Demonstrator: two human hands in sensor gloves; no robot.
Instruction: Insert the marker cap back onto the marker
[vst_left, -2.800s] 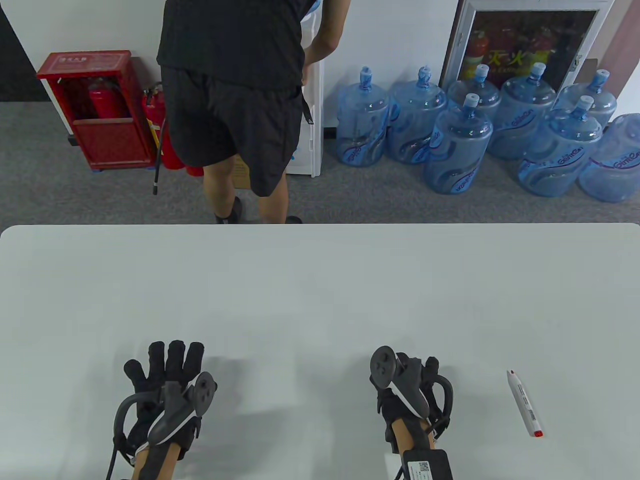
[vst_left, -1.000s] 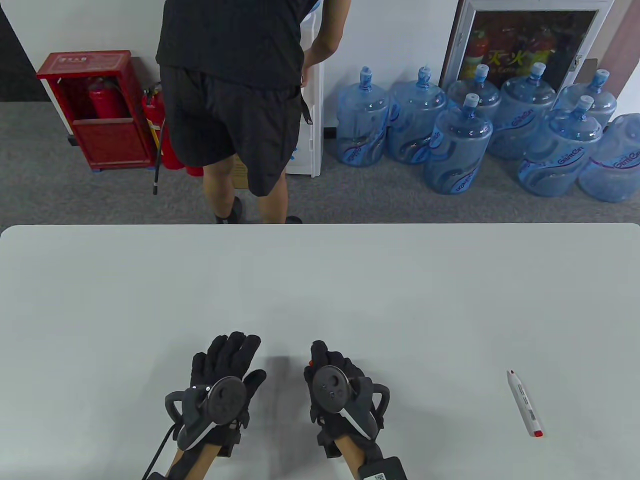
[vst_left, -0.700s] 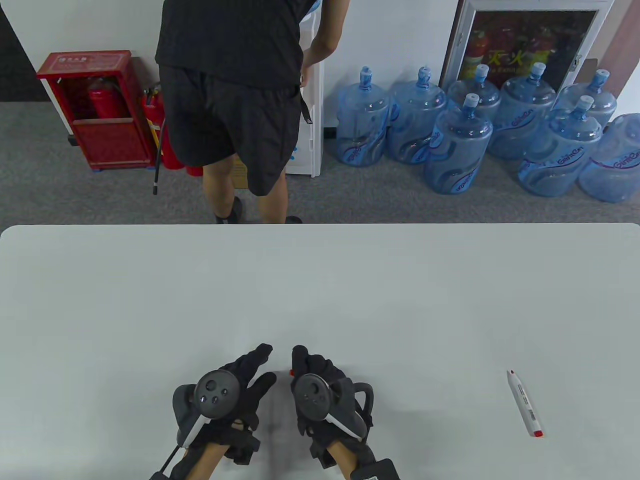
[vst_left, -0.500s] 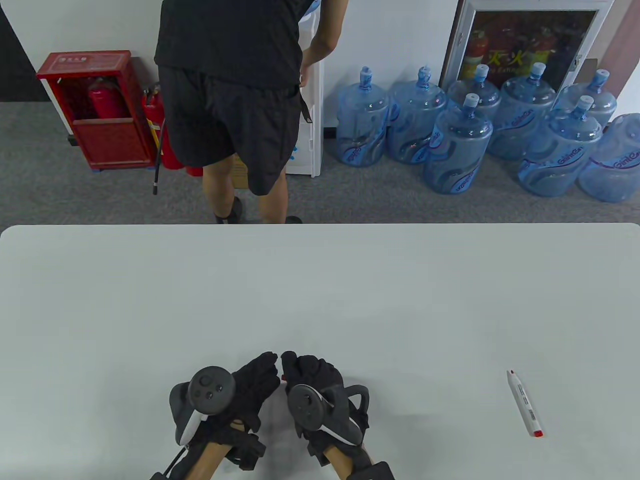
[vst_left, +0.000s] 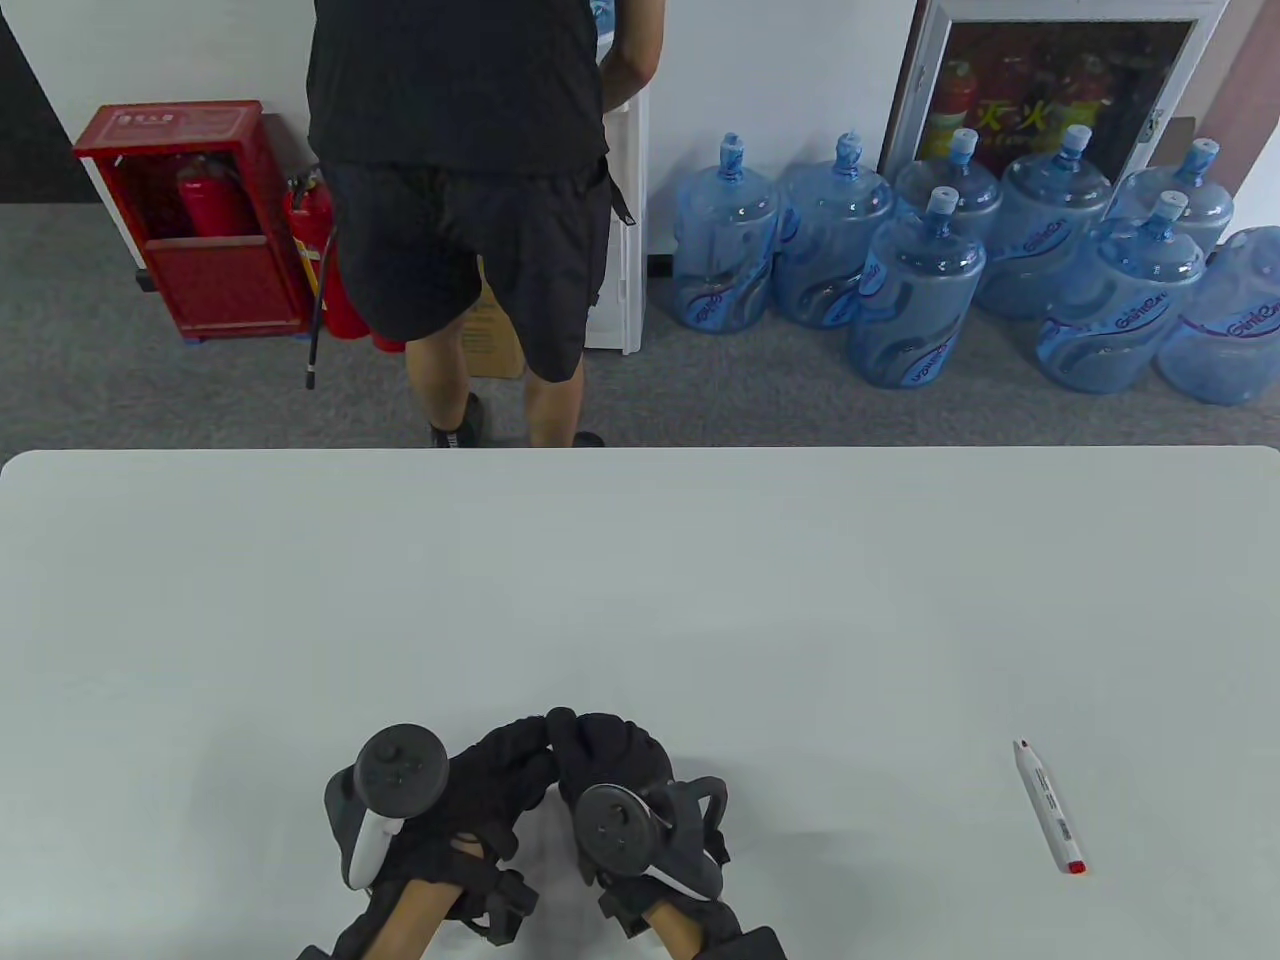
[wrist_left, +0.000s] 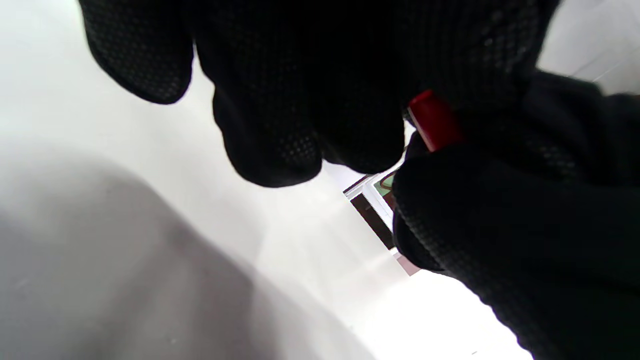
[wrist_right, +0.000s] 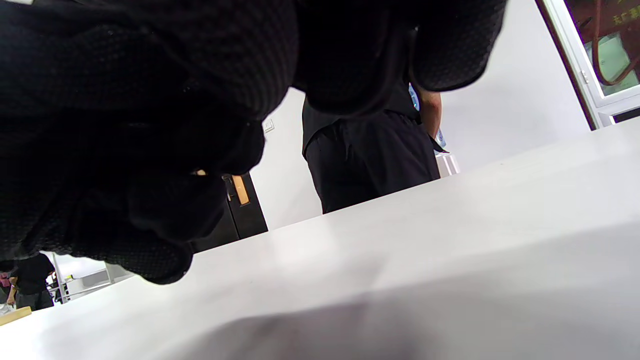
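A white marker (vst_left: 1048, 805) lies uncapped on the table (vst_left: 640, 580) at the right, its red tip pointing away from me. My two hands meet at the front middle. My right hand (vst_left: 580, 735) holds the small red marker cap (wrist_left: 432, 120), which shows only in the left wrist view. My left hand (vst_left: 530, 740) has its fingers curled against the right hand's fingers, and its fingers (wrist_left: 270, 145) lie right beside the cap. Whether the left hand grips the cap is hidden. In the right wrist view only my gloved right fingers (wrist_right: 150, 150) show.
A person in black (vst_left: 460, 200) stands past the table's far edge. Several blue water jugs (vst_left: 915, 290) and a red extinguisher box (vst_left: 195, 220) stand on the floor behind.
My hands have come together at the front middle. The right hand brought the red cap leftward, the left hand turned toward it, and their fingertips now touch. The marker has not moved.
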